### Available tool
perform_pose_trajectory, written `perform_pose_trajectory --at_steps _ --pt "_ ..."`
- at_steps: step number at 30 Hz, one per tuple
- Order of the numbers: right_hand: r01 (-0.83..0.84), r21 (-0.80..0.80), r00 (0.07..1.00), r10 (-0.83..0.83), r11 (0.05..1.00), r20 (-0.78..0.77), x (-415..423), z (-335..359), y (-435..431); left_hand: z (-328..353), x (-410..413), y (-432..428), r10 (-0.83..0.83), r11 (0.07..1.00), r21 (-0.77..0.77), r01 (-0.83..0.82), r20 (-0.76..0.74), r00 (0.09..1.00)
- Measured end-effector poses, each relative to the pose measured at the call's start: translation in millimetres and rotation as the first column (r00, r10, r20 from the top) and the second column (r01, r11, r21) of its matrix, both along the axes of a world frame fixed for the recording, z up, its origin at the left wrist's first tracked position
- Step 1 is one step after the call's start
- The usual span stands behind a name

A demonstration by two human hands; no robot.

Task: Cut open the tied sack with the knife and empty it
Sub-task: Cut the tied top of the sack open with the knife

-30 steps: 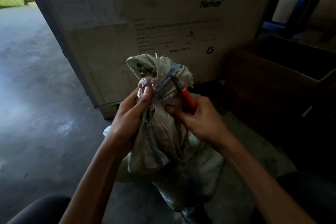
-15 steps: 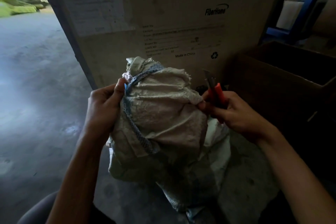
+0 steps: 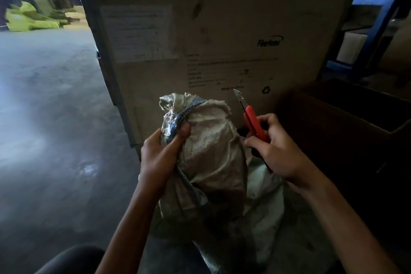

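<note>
Woven sack (image 3: 213, 151) gripped near its top by left hand (image 3: 160, 158); right hand (image 3: 278, 149), beside the sack, grasps red knife (image 3: 253, 122).

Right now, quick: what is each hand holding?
Left hand: grips the sack near its top.
Right hand: holds the red-handled knife, blade pointing up, off the sack.

Concrete floor (image 3: 55, 162), woven sack (image 3: 213, 158), large carton (image 3: 222, 29), open box (image 3: 347, 131)

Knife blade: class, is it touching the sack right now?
No, the knife held in the right hand points upward, its blade clear of the sack, with the cardboard box showing between them.
</note>
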State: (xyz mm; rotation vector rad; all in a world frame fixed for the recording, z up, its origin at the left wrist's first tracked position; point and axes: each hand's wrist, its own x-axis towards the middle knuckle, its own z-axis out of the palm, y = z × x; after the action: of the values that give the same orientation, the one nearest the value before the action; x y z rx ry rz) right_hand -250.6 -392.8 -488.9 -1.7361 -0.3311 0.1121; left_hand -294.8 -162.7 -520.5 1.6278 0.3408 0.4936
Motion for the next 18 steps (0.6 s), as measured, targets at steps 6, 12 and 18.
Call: perform_pose_trajectory --at_steps 6,12,18 --pt "0.139 -0.089 0.987 -0.130 0.986 0.096 -5.0 -0.3 -3.7 1.0 -4.9 -6.4 0.093 0.992 0.088 -0.095 0.033 0.995" --pt "0.337 -0.302 0.936 -0.284 0.892 0.206 -8.5 -46.1 -17.1 0.5 -4.2 -15.7 0.107 0.987 0.117 -0.110 0.030 0.994" --pt "0.417 -0.354 0.908 -0.369 0.837 0.198 -10.8 -72.5 -36.3 -3.8 7.4 -39.9 0.097 0.967 0.235 -0.098 0.014 0.995"
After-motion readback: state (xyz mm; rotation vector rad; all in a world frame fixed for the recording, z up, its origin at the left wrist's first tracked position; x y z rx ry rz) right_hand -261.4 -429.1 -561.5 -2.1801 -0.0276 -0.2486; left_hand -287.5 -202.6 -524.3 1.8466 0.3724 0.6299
